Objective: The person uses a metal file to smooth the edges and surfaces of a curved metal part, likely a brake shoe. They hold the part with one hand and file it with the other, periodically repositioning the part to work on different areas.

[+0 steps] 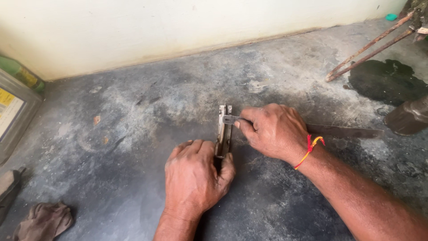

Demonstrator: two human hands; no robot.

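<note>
Firmly, left hand grips metal bracket; right hand pinches flat blade.

Light: I see soft, even daylight, bright on the pale plastered wall.
Shadows: faint, short ones under my left hand and right hand.
Focus: sharp centre.
Edges: slight wide-angle bending, mild softness.
</note>
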